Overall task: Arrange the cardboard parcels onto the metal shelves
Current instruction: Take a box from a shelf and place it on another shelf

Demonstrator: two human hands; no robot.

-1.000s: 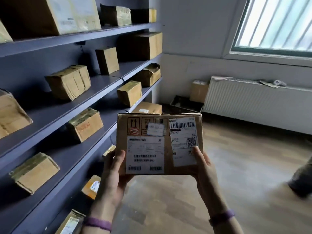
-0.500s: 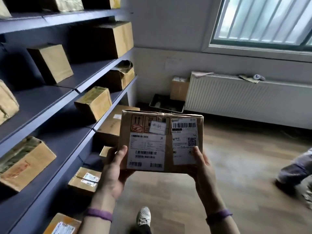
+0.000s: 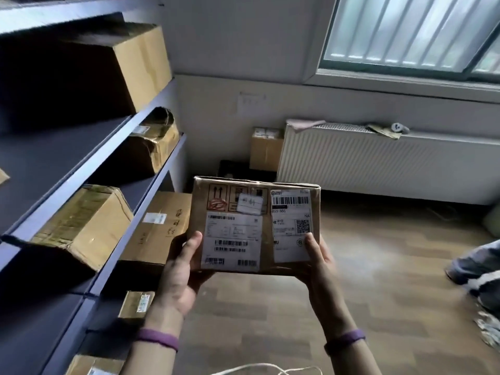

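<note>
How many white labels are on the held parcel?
3 on the parcel: a large label at lower left, a tall label at right, a small sticker near the top. Its other faces are hidden.

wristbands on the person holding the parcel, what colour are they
Purple, both the left wristband and the right wristband; the head view shows them plainly.

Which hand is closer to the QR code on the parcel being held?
Right. The right hand has its thumb just below the QR code; the left hand grips the opposite edge of the parcel.
</note>
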